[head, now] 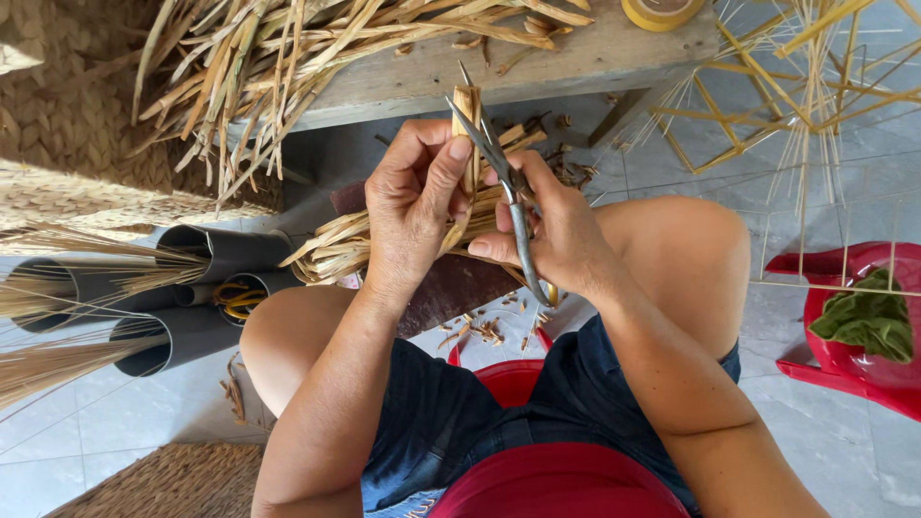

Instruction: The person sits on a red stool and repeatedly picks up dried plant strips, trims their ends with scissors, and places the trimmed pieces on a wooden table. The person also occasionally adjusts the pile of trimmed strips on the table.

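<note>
a: what is held in the left hand (414,206)?

b: a bundle of dried straw strips (384,240) is pinched there, thumb pressed down on one upright strip end (467,115) so that it is kept stiff and standing clear above the knuckles.

a: and the right hand (556,230)?

b: it is closed around a pair of scissors (508,197), the blades pointed up and away from the wrist, laid against that upright strip just beside the left thumb. the handles are hidden below the palm, so how wide the blades are parted cannot be told for sure.

a: why is the bundle kept so close in?

b: it seems to be steadied over the lap, between the knees, so that trimmings are dropped straight down; small cut bits (484,331) are seen on the floor below the wrists.

a: what lies beyond the hands?

b: a wooden bench (614,53) heaped with loose straw (288,58) is seen past the fingertips, a roll of yellow tape (660,11) on its far edge. grey pipes (182,307) filled with thin reeds are laid out to the left of the left forearm, and a red chair (849,360) with a green cloth (868,321) stands off to the right of the right arm.
</note>
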A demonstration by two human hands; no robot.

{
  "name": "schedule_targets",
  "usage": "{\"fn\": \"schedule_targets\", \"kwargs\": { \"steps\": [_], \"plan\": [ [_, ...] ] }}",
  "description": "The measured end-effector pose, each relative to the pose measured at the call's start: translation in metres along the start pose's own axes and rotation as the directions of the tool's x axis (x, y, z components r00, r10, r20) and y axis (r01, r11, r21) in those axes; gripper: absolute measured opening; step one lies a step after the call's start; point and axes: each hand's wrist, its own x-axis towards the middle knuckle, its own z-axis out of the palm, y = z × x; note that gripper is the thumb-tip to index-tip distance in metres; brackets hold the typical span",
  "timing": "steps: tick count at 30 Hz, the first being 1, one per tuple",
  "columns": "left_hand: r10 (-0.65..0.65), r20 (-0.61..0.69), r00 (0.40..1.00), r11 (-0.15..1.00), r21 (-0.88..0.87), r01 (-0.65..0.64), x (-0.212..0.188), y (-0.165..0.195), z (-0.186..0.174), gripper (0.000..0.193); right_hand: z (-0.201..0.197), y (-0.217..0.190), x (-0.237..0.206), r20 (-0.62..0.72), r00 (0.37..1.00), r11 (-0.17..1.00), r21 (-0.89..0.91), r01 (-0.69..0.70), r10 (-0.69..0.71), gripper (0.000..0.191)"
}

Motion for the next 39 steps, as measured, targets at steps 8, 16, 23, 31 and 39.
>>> {"fn": "schedule_targets", "kwargs": {
  "steps": [8,16,23,31,39],
  "plan": [
    [0.005,0.038,0.999,1.0,0.015,-0.006,-0.004,0.006,0.002,0.015,0.0,-0.005,-0.001,-0.007,1.0,0.997,-0.073,-0.01,0.009,0.066],
    [-0.044,0.097,0.994,0.998,0.042,0.04,-0.006,0.004,0.011,0.016,0.0,0.009,-0.012,-0.098,0.994,0.995,-0.095,0.039,-0.048,0.063],
    [-0.02,0.197,0.98,0.999,0.048,0.01,-0.007,-0.005,0.025,0.015,0.009,0.036,-0.033,-0.199,0.98,0.998,0.055,-0.011,0.022,0.051],
    [-0.053,0.255,0.966,0.994,0.106,0.026,-0.01,-0.012,0.038,0.014,0.009,0.053,-0.055,-0.233,0.947,0.944,0.295,-0.147,0.22,0.034],
    [-0.153,0.255,0.955,0.966,0.24,0.091,-0.013,-0.013,0.039,0.014,-0.002,0.071,-0.061,-0.358,0.917,0.876,0.481,0.023,0.173,0.022]
  ]
}}
